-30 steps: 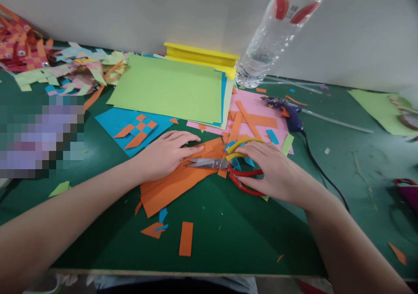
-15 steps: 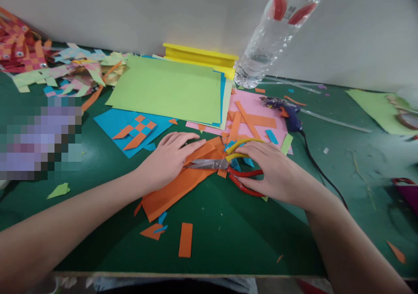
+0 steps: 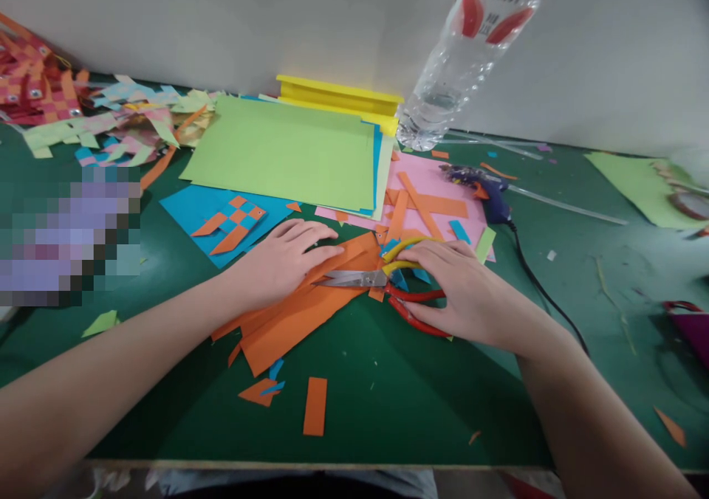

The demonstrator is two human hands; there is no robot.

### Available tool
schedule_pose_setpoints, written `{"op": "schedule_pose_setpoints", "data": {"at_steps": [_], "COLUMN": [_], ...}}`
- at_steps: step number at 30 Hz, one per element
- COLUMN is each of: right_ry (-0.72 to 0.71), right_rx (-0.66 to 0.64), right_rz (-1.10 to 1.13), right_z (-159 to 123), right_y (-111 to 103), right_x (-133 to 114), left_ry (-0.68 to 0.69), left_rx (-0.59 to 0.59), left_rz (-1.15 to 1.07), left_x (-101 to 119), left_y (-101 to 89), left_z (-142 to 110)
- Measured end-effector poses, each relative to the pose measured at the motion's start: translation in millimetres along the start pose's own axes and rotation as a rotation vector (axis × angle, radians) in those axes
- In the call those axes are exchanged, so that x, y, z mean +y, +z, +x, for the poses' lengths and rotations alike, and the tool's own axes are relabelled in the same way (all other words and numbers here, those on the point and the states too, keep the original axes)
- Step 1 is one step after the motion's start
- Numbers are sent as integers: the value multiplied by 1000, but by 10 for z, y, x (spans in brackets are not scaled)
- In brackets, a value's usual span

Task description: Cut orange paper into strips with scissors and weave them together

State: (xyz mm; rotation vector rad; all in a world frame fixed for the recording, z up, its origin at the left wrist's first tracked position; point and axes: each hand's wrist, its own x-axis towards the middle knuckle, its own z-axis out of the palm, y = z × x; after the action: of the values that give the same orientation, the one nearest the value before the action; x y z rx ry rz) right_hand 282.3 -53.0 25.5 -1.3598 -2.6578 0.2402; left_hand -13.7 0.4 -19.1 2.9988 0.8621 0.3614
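My left hand [image 3: 285, 263] rests over the folded orange paper [image 3: 310, 314], fingers stretched out and thumb apart. Part of the paper is hidden beneath it. In my right hand [image 3: 465, 285] is a pair of scissors [image 3: 368, 279] with one yellow and one red handle loop. Their blades point left, lie slightly parted over the orange paper and reach close to my left thumb. A woven blue and orange paper fish [image 3: 237, 222] lies on a blue sheet [image 3: 182, 204] beyond my left hand.
Stacked green sheets [image 3: 282, 152] lie behind my hands. A clear bottle [image 3: 459, 63] stands at the back, near a corded glue gun [image 3: 492, 196]. Orange strips cover a pink sheet [image 3: 426, 170]. Paper weavings [image 3: 133, 115] are piled at left, and a blurred-out object [image 3: 66, 241] lies below them.
My left hand has shifted slightly up and left over the orange paper, so more orange shows below its wrist. The right hand and scissors have barely moved.
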Motion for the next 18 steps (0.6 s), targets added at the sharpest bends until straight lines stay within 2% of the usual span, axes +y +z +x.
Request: {"op": "schedule_pose_setpoints", "data": {"at_steps": [10, 18], "right_ry": [27, 1], "right_rx": [6, -3], "right_rz": [5, -4], "right_z": [12, 17], "right_y": [-22, -2], "right_x": [-31, 11], "left_ry": [-83, -27], "left_rx": [30, 82], "left_rz": [-59, -110], "left_x": [89, 104], "left_y": [55, 16], "left_z": [45, 62]}}
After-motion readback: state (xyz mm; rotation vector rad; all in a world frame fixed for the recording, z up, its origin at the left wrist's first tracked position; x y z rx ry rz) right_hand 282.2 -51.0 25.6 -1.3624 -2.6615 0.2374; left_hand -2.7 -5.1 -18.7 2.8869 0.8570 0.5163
